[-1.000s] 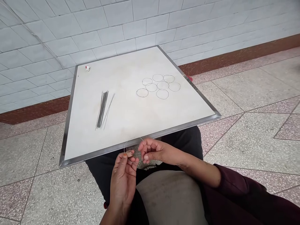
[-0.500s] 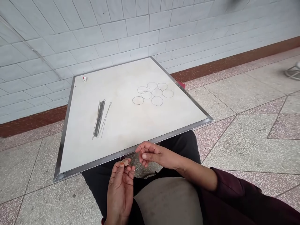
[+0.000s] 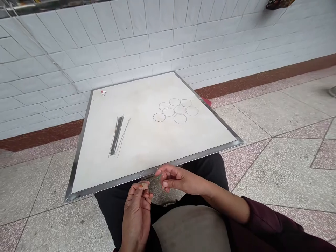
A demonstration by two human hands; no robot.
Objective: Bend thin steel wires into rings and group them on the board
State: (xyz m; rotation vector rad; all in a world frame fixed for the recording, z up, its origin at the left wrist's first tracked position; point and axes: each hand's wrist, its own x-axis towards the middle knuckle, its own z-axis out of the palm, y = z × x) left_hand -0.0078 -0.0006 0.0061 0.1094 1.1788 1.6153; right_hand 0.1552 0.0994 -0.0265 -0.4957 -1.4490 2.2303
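Nearest, the left hand has its grip pinched on a small tan piece and a curved wire, held at the near edge of the worktop; the right hand loosely pinches the wire's other side. Beyond lie straight wires, left of overlapping rings.

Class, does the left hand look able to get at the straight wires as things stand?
Probably not right now: the left hand grips a small tan piece, though nothing visible blocks the straight wires.
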